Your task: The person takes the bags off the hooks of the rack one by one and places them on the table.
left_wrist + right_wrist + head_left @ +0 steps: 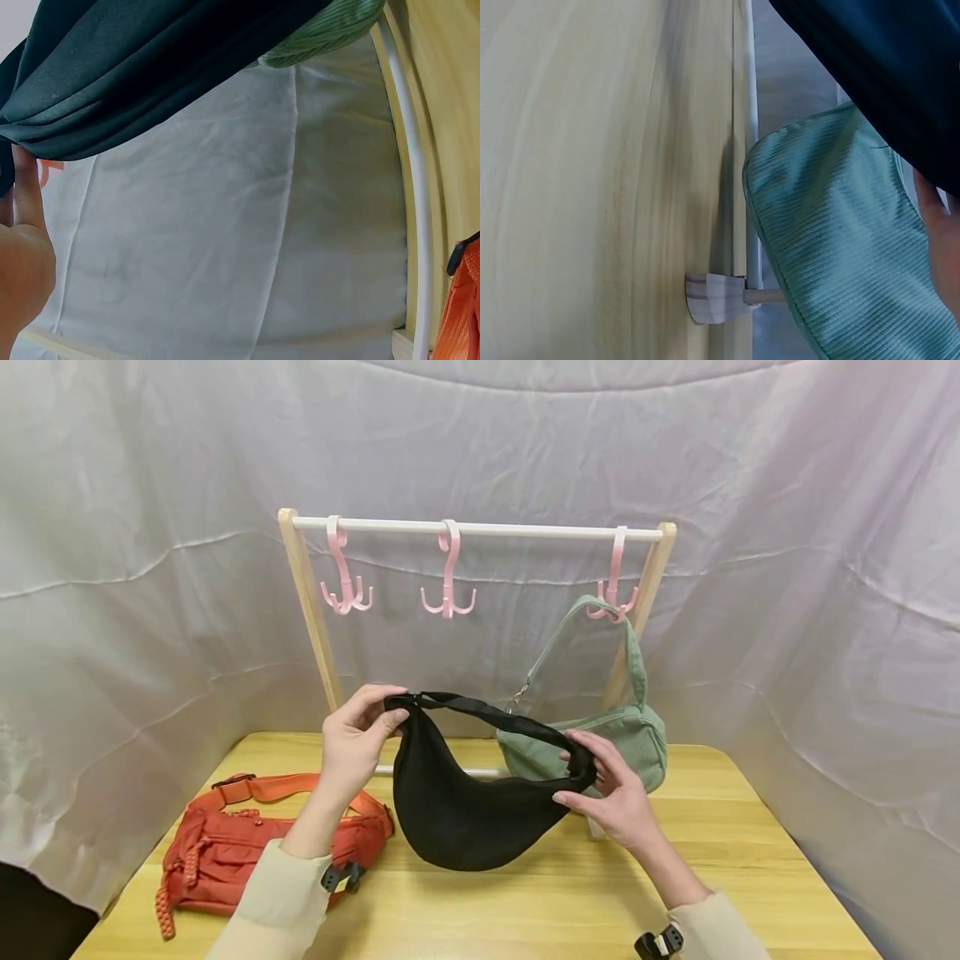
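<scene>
A black shoulder bag (472,822) hangs between my two hands above the table, its strap (487,710) arching over the top. With thumb and fingers, my left hand (356,735) pinches the bag's left end where the strap joins. At the other end, my right hand (615,793) grips the strap's base between thumb and fingers. Just behind the right hand, a green corduroy bag (637,735) hangs by its strap from the right pink hook (615,577); the black bag partly covers it. In the right wrist view the green bag (840,217) overlaps the black bag's edge.
A white rail (525,530) on wooden posts carries two more pink hooks, the left hook (347,577) and middle hook (448,577), with nothing on them. A red-orange belt bag (225,852) lies on the wooden table (480,918) at left. Grey curtains (480,443) surround the table.
</scene>
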The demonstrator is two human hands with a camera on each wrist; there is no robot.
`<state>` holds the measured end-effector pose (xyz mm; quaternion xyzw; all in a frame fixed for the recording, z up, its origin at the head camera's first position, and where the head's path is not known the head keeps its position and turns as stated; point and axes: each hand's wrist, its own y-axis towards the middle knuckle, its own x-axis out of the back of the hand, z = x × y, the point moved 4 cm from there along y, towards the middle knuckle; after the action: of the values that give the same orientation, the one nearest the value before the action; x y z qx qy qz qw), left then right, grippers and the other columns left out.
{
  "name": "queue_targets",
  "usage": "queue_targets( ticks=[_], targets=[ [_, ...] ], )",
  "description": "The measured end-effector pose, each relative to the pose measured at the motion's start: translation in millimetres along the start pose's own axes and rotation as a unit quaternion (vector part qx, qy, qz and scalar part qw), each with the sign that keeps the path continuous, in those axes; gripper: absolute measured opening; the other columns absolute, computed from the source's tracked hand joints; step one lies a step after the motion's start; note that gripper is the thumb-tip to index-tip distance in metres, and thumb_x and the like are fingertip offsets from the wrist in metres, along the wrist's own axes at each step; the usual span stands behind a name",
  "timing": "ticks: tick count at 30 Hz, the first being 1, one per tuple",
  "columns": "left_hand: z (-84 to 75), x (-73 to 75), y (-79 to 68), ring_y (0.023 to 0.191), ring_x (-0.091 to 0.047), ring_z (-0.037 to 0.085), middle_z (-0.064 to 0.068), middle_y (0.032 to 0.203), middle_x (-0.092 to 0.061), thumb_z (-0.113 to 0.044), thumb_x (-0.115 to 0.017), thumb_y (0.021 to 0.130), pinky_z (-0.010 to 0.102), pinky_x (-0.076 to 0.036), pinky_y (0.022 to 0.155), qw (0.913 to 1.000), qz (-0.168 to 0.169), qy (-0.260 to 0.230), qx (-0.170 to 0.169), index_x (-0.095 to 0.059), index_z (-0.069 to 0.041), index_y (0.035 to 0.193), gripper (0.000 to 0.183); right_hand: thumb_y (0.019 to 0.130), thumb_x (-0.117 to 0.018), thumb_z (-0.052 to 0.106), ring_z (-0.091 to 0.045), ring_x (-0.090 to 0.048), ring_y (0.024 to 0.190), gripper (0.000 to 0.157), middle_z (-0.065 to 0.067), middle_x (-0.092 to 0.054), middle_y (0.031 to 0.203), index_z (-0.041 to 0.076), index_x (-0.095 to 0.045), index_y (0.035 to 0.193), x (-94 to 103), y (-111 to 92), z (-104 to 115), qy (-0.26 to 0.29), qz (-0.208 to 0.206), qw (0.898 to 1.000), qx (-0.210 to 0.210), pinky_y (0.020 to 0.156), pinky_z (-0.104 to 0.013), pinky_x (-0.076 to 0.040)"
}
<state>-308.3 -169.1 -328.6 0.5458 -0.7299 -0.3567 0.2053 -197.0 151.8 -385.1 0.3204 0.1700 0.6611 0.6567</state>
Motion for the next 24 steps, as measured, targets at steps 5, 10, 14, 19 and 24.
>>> queue_targets(
  ticks=[5, 10, 14, 19, 24],
  targets=[
    [0.4, 4.7, -2.6, 0.073, -0.062, 0.013, 0.012, 0.101, -0.064, 0.007, -0.067, 0.082, 0.025, -0.055, 0.061, 0.9999, -0.005, 0.009, 0.007, -0.066, 0.004, 0.110, 0.027, 0.068, -0.071, -0.022, -0.035, -0.058, 0.106, 0.073, -0.026, -0.037, 0.138, -0.009, -0.044, 0.135, 1.5, -2.5, -14.6, 0.018, -0.004, 1.000, -0.002, 0.083, -0.027, -0.053],
    [1.8, 8.5, -5.1, 0.072, -0.062, 0.013, 0.011, 0.100, -0.064, 0.006, -0.067, 0.082, 0.026, -0.056, 0.062, 0.9998, -0.003, 0.013, 0.018, -0.066, 0.004, 0.110, 0.028, 0.069, -0.070, -0.021, -0.034, -0.060, 0.101, 0.067, -0.025, -0.041, 0.134, -0.010, -0.048, 0.131, 0.7, -3.8, -17.1, 0.029, -0.009, 1.000, 0.001, 0.078, -0.029, -0.055],
    [4.1, 12.0, -7.6, 0.070, -0.061, 0.013, 0.009, 0.097, -0.064, 0.006, -0.067, 0.082, 0.026, -0.056, 0.063, 0.9995, 0.003, 0.017, 0.028, -0.065, 0.005, 0.111, 0.029, 0.068, -0.069, -0.024, -0.025, -0.063, 0.098, 0.062, -0.028, -0.045, 0.128, -0.012, -0.052, 0.126, -1.9, -2.8, -9.4, 0.016, -0.012, 1.000, 0.012, 0.077, -0.029, -0.056],
    [6.6, 17.4, -11.8, 0.071, -0.062, 0.013, 0.008, 0.097, -0.064, 0.004, -0.067, 0.084, 0.029, -0.057, 0.065, 0.9983, 0.012, 0.027, 0.049, -0.065, 0.002, 0.113, 0.029, 0.066, -0.072, -0.023, -0.016, -0.058, 0.107, 0.055, -0.026, -0.055, 0.117, -0.012, -0.058, 0.119, -4.8, -1.2, 2.5, -0.040, -0.019, 0.999, 0.024, 0.083, -0.020, -0.051],
    [9.2, 22.7, -15.7, 0.077, -0.064, 0.014, 0.008, 0.098, -0.064, 0.000, -0.067, 0.085, 0.031, -0.057, 0.067, 0.9966, 0.023, 0.041, 0.067, -0.066, -0.002, 0.113, 0.028, 0.068, -0.073, -0.020, -0.016, -0.058, 0.105, 0.050, -0.023, -0.061, 0.111, -0.010, -0.062, 0.116, -5.4, -1.8, 4.5, -0.065, -0.013, 0.998, 0.019, 0.082, -0.018, -0.051]
  ],
)
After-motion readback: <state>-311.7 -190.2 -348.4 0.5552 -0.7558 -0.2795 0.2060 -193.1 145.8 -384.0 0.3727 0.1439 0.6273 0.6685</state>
